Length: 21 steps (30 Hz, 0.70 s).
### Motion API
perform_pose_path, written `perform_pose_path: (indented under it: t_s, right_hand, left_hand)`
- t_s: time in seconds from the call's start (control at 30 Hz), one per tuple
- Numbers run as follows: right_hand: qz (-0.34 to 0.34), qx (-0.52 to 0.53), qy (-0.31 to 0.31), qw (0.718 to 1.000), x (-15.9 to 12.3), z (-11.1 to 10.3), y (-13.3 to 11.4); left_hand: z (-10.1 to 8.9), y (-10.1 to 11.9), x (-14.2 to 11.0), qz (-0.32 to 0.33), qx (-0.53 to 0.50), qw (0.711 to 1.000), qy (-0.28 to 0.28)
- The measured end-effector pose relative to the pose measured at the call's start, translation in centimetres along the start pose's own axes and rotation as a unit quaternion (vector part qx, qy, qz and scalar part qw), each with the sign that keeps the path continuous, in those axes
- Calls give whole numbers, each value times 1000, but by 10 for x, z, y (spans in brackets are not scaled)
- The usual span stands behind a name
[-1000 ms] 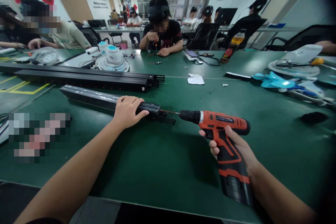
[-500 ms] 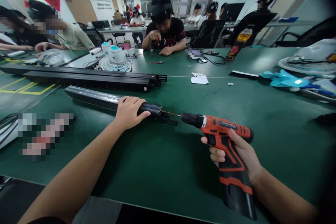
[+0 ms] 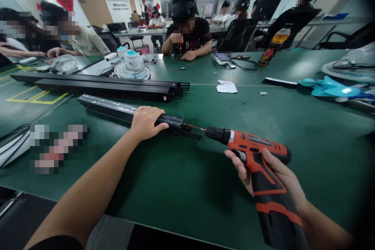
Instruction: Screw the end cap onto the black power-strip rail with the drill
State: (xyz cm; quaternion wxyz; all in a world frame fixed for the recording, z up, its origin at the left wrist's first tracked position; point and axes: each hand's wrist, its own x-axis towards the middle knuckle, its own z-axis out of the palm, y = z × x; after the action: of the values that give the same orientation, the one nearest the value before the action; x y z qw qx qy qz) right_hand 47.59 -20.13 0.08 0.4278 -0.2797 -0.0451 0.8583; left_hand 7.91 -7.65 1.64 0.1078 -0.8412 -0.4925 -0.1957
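Note:
My left hand [image 3: 147, 123] is wrapped over the top of a long black bar [image 3: 107, 107] near its right end, pressing it to the table. Several thin prongs [image 3: 189, 134] stick out of that end. In my right hand [image 3: 288, 179] is an orange and black cordless drill [image 3: 263, 146], gripped by its handle. My fingers show past the trigger, slightly loosened from the grip. A long thin bit [image 3: 193, 126] runs from the chuck to the bar's end; whether its tip is inside cannot be made out.
More long black bars [image 3: 102, 88] lie behind. Farther back are a white fan part [image 3: 133, 66], torn white paper [image 3: 226, 87] and a tilted drink bottle [image 3: 274, 47]. Blue fan blades [image 3: 329, 86] lie to the right. Across the green table [image 3: 175, 195] a person [image 3: 187, 27] works with a screwdriver.
The whole view has shifted, so things appear farther right. My right hand has loosened its fingers around the drill, whose handle tilts lower. My left hand stays on the bar.

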Motion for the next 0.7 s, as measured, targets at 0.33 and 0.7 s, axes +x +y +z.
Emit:
perform_pose_path:
  t_s: [0.33,0.7]
  right_hand:
    - [64,-53,-30,996,0,2,-1]
    - [2,-80,-20,997,2,12,10]
  left_hand:
    - [-2,-1,-2,4,-6,1000,3]
    - [-2,-4,-1,9,5,1000,4]
